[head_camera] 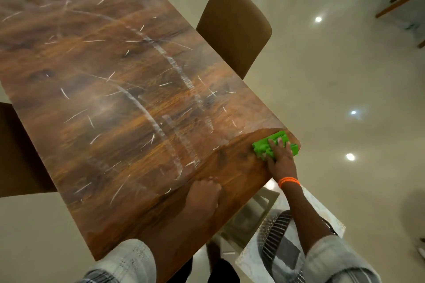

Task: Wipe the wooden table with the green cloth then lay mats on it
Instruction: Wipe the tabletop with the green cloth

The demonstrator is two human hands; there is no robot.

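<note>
While the right hand (279, 156) presses flat-fingered on the green cloth (274, 146) at the surface (115, 99) corner, the left hand (203, 195) rests there, seemingly open.

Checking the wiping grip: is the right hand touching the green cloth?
Touching. The head view shows the right hand lying flat on the green cloth, fingers across it.

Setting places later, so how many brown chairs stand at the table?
2: one chair at the table's right long side, one chair at its left side, cut off by the frame. Others may be hidden.
</note>
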